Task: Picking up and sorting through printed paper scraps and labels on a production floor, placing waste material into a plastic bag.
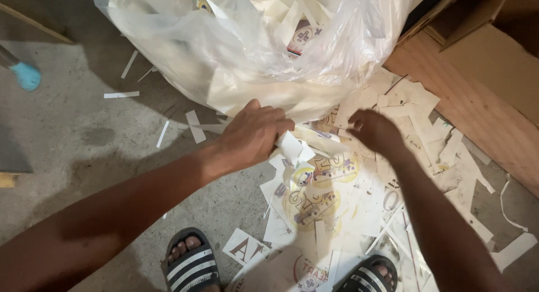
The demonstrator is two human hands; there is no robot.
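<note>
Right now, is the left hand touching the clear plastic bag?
Touching. The head view shows the left hand with its fingers pressed against the lower edge of the clear plastic bag, no gap visible.

The plastic bag (236, 50) runs off the top edge; the right hand (375, 130) is blurred, its grip perhaps closed

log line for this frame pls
left hand: grips paper scraps | right hand: on scrap pile | clear plastic bag: full, beside hands | floor: concrete
</note>
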